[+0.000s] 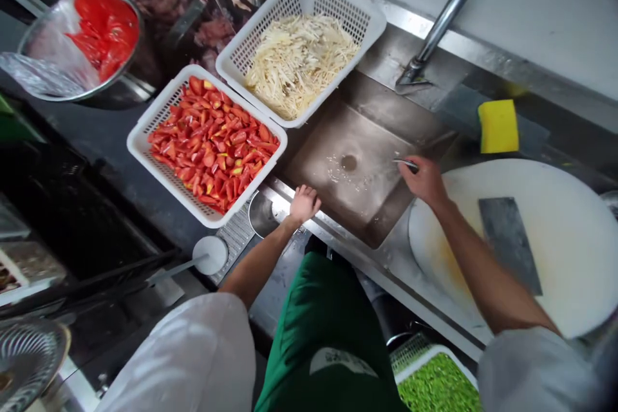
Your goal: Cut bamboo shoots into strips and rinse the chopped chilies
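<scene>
My left hand (305, 203) lies over the front rim of the steel sink (313, 148), fingers slightly apart and bent, holding nothing. Over the sink's right side, my right hand (425, 179) is closed around a slim metal utensil (405, 163). Most of that utensil is hidden in the fist, so its kind cannot be made out. Some water shows on the sink bottom around the drain (348, 163). Left of the sink stands a white basket of cut red peppers (212, 145). Behind it, a second white basket holds pale thin shreds (299, 58).
A round white chopping board (574, 238) with a cleaver blade (510, 244) lies to the right. A yellow sponge (499, 126) and a faucet pipe (449, 9) are behind. At the left sits a metal pot (135, 71) with red contents; chopped greens (439, 386) are below.
</scene>
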`<state>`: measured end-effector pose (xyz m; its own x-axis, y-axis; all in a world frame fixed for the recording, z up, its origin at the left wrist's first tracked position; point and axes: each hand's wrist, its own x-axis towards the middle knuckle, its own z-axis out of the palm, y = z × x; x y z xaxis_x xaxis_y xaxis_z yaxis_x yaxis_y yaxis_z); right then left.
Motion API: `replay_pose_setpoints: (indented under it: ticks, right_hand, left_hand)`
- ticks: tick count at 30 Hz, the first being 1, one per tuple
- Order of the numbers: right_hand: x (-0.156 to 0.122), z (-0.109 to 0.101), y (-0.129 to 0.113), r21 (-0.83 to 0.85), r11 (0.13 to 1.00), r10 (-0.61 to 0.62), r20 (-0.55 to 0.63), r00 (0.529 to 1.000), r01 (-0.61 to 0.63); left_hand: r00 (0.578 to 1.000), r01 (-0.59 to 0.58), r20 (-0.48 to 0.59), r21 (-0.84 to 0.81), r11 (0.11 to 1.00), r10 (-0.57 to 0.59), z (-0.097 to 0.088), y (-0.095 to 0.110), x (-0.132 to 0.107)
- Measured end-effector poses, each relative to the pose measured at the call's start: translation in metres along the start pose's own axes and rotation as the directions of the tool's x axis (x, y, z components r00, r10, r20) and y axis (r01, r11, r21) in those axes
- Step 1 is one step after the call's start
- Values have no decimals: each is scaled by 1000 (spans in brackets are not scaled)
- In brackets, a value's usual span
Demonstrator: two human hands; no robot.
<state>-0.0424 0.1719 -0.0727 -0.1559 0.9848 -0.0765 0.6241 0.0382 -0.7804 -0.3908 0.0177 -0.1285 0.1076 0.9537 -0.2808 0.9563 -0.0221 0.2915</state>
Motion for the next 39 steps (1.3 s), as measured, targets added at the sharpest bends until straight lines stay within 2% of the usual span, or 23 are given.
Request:
replay_pose_setpoints:
  ticks: [1, 3, 5, 7, 10, 15, 21, 30, 36, 39]
  right_hand:
    - [-1, -14, 3, -174, 978, -107, 36, 994, 112]
    - [-2, -35, 13, -400, 868, -252, 153, 956, 293]
    - [-5, -47, 24, -496, 766, -321, 254, 912, 408]
    - [-6, -49, 33, -537, 718, -337, 289, 896, 444]
    - [-7, -46, 37, -589, 720, -260, 261, 930, 367]
    - [-8, -46, 22, -625, 750, -98, 218, 971, 216]
    - [-10, -41, 20, -721, 684, -27, 123, 992, 108]
    - [-14, -36, 7, -795, 607, 98, 79, 992, 3]
    - [-13, -35, 23, -823, 566, 127, 129, 984, 35]
    - [-12, -35, 32, -798, 601, 115, 142, 983, 45]
  left_hand:
    - [1000, 15, -11, 5, 1000, -15, 0, 0, -2]
    - [999, 42, -29, 16, 999, -41, 1, 0, -4]
    - [998, 50, -32, 30, 998, -49, 1, 0, -4]
    - [998, 51, -27, 43, 998, -50, 2, 1, -3]
    - [998, 63, -17, 54, 997, -62, 2, 2, -2]
    - [993, 114, 16, 63, 991, -115, -1, 7, -1]
    - [991, 113, 64, 32, 993, -115, -5, 9, -1]
    - [987, 128, 96, 32, 991, -131, -7, 10, 0]
    - [985, 128, 117, 19, 992, -130, -9, 11, 1]
    - [985, 124, 122, 4, 992, -124, -10, 10, 1]
